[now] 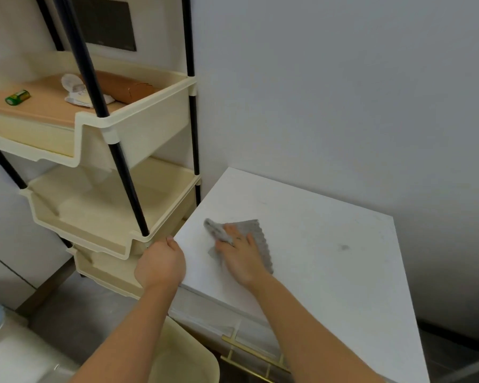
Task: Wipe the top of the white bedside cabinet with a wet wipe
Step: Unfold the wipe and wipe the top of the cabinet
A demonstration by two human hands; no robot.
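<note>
While only the head view is given, the wiping can be judged as under way but not finished. The wipe [249,236], grey and partly bunched at its far left corner, is pressed flat on the cabinet [315,244] top, in the near-left part of it. A dark smudge [344,247] is seen to the right, well apart from the wipe, and faint marks are scattered toward the far right corner, so that side is judged as not yet cleaned. The strip around the wipe looks plain white, though whether it has been wiped cannot be told from one picture. Most of the top, by this judgement, is left to be covered.

The right hand [239,258] is laid palm down on the wipe, its fingers [230,233] spread almost flat and only slightly curled; the wipe is pinned under them against the top, with a fold caught between two of them, rather than gripped in a fist. The left hand [161,265] is set at the cabinet's left edge, its fingers curled over that edge and mostly hidden, so how tightly they are closed cannot be told; the cabinet seems to be steadied by it. A cream rack [108,217] stands just beside the cabinet on the left.
</note>
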